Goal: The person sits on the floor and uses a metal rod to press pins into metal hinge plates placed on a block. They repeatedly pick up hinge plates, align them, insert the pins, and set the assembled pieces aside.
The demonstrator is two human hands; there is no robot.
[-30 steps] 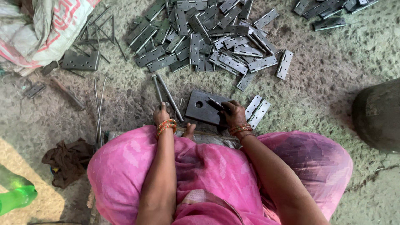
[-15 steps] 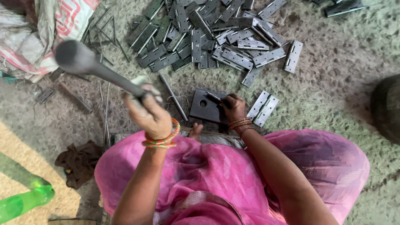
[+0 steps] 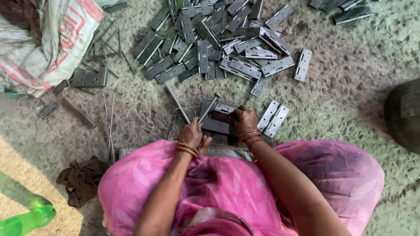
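My left hand (image 3: 191, 133) is shut on the handle of a hammer (image 3: 208, 109), whose head is down on a dark metal block (image 3: 211, 125) on the floor in front of my knees. My right hand (image 3: 244, 119) presses a grey metal hinge (image 3: 224, 108) onto that block, fingers closed on it. Both wrists wear orange bangles. Pink cloth covers my lap below the hands.
A large pile of grey hinges (image 3: 218, 43) lies beyond the block, and two more hinges (image 3: 273, 118) lie just to its right. A thick rod (image 3: 177, 103), thin wire pins (image 3: 109, 126), a printed sack (image 3: 48, 43), a dark rag (image 3: 81, 179), a green bottle (image 3: 26, 220) and a dark round object (image 3: 402, 113) surround me.
The hammer was raised high in my left hand half a second ago and has come down onto the block. My right hand has stayed on the hinge.
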